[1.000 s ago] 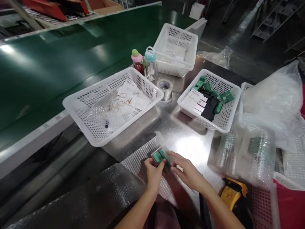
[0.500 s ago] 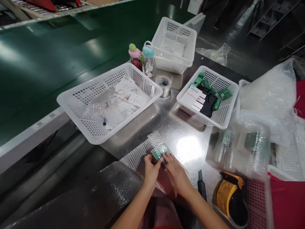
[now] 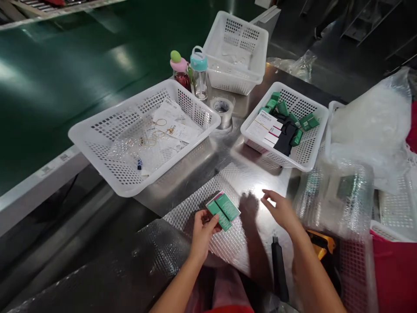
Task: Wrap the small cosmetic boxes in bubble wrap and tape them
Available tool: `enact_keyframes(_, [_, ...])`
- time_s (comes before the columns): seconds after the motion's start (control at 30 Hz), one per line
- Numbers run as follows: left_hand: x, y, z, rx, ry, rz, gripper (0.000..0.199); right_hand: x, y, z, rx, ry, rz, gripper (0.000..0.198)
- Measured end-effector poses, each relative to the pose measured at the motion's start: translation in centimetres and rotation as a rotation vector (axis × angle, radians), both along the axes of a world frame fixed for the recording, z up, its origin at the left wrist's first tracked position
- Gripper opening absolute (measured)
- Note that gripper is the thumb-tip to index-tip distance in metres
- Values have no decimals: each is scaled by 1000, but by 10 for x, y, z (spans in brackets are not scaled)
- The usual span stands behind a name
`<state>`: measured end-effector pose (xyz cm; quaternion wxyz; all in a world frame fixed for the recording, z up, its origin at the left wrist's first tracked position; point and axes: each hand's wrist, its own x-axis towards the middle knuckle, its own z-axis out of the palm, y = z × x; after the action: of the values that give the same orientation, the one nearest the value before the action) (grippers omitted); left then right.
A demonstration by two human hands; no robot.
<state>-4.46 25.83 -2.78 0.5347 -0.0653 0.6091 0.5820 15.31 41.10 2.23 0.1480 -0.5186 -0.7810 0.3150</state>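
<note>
In my left hand (image 3: 203, 232) are two small flat green boxes (image 3: 224, 211) side by side, with a white and pink edge showing behind them. The fingers close on their lower left end. Under them a sheet of bubble wrap (image 3: 192, 208) lies spread on the metal table. My right hand (image 3: 278, 208) hovers off to the right, holding nothing, thumb and forefinger a little apart. Its shadow falls across the wrap. Below it, near the table's front, lies a black-handled cutter (image 3: 279, 269).
A white basket (image 3: 130, 191) at left holds bagged jewellery and papers. Another basket (image 3: 283, 161) holds green boxes, a white card and black items. Behind stand a roll of clear tape (image 3: 222, 112), two bottles (image 3: 199, 78) and stacked baskets (image 3: 233, 82). A yellow tape dispenser (image 3: 321, 245) is partly behind my right arm.
My right hand has left the green boxes and moved right. The bubble wrap that partly covered them now lies flat beneath, and my left hand alone holds the boxes.
</note>
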Motion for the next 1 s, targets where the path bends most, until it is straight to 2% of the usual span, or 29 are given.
enact_keyframes(0.07, [-2, -2, 0, 4, -20, 17, 74, -1, 8, 3, 227, -96, -139, 27])
enact_keyframes(0.13, [-4, -4, -1, 19, -51, 24, 69, -18, -8, 3, 376, -56, -107, 25])
enact_keyframes(0.2, [-7, -6, -2, 28, -85, 28, 66, -43, -39, -1, 358, 28, 70, 23])
enact_keyframes(0.27, [-11, -10, -3, 19, -90, 20, 65, -67, -73, -14, 309, 33, 178, 37])
enact_keyframes(0.33, [-18, -15, -6, -7, -23, -20, 65, -81, -99, -32, 306, -4, 155, 58])
enact_keyframes(0.4, [-28, -22, -11, -14, 167, -100, 58, -84, -113, -51, 313, -16, 85, 65])
enact_keyframes(0.53, [-54, -31, -27, 32, 852, -399, 32, -77, -119, -80, 285, 48, 4, 60])
enact_keyframes(0.6, [-67, -28, -33, 74, 1151, -597, 31, -75, -119, -89, 302, 93, -6, 55])
enact_keyframes(0.67, [-79, -20, -37, 108, 1343, -802, 37, -76, -120, -96, 338, 136, -17, 49])
enact_keyframes(0.77, [-92, -5, -36, 124, 1478, -1117, 50, -79, -120, -103, 374, 181, -36, 42])
enact_keyframes(0.83, [-99, 2, -33, 122, 1513, -1274, 69, -80, -119, -106, 391, 190, -39, 38])
enact_keyframes(0.9, [-103, 3, -31, 117, 1538, -1362, 89, -81, -117, -108, 418, 201, -33, 36])
enact_keyframes(1.0, [-107, -1, -32, 127, 1559, -1425, 104, -81, -114, -111, 465, 245, -20, 36])
